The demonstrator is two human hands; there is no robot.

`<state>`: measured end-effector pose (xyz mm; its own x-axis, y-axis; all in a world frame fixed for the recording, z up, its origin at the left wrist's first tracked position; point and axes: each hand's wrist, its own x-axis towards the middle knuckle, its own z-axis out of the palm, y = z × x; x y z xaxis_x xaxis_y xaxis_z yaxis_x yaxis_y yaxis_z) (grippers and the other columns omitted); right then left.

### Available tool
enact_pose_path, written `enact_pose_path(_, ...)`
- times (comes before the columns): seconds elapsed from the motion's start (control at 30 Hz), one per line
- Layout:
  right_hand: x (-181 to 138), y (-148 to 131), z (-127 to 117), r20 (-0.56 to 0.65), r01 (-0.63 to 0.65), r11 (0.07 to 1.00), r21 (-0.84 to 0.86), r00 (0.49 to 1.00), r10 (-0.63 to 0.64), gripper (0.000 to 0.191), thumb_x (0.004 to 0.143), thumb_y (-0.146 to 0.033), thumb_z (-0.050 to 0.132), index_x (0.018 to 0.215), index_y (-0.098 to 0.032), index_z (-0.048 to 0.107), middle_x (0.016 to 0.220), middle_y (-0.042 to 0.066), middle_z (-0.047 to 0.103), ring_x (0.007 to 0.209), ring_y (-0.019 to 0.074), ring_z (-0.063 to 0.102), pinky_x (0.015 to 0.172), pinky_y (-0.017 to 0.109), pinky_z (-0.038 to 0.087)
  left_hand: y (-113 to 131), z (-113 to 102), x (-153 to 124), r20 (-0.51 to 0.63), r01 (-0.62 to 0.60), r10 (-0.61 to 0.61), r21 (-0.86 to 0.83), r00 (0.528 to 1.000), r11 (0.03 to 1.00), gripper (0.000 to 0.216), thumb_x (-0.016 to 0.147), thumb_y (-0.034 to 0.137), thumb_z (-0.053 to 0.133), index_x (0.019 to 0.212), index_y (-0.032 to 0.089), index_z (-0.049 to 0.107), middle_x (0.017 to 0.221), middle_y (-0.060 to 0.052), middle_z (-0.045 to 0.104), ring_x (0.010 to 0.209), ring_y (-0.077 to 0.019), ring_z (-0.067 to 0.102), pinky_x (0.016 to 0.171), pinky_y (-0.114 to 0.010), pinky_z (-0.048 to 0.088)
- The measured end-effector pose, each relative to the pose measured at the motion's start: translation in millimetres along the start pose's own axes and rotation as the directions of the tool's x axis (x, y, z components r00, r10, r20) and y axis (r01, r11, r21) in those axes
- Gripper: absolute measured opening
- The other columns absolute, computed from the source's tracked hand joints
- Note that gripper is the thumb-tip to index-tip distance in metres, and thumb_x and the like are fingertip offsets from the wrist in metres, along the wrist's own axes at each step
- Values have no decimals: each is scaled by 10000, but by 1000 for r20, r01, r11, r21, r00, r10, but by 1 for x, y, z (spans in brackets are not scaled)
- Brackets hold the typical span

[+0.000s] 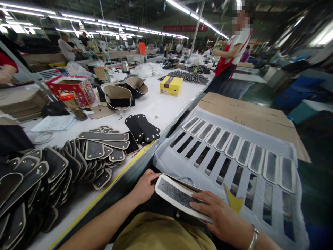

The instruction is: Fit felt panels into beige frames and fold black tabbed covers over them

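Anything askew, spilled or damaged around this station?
No spill or damage that I can make out. One oddity: a yellow pointed piece lies askew on the slotted white surface beside the right hand, out of line with the neat row of white-bordered strips.

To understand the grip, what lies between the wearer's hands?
A white-edged grey strip lies between left hand and right hand, in the head view.

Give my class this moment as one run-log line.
left hand: holding panel at left end | right hand: laid over right part | panel: dark centre, pale border | slatted rack: row of similar pieces
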<state>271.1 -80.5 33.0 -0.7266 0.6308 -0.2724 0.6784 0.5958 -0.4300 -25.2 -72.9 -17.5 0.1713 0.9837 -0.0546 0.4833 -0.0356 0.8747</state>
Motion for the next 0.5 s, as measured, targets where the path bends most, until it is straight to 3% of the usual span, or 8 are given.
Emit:
enact_pose_path(0.27,9,-8,-11,51,-84,996,41,995,82,621,643,-92,500,1213,-336,543,1307,33,488,1218,247,407,1028,437,313,-10,11,-4,-198,25,-50,-125,979,992,415,692,58,504,1050,231,621,1029,-26,489,690,-96,480,665,-237,435)
enact_pose_path(0.37,5,-7,-12,50,-89,992,84,995,85,573,673,-126,502,1204,-334,553,1309,31,488,1216,234,417,1035,416,314,-12,13,-8,-205,-23,0,-109,979,994,419,724,61,475,1068,250,620,1049,-28,477,734,-102,501,685,-235,442)
enact_pose_path(0.5,2,-4,-14,-16,-36,993,111,999,38,468,710,-215,569,1160,-343,589,1253,26,539,1148,239,494,999,383,380,-2,13,-15,-154,-111,118,54,981,992,325,780,100,467,1024,230,638,1049,-47,497,882,-153,525,792,-280,438)
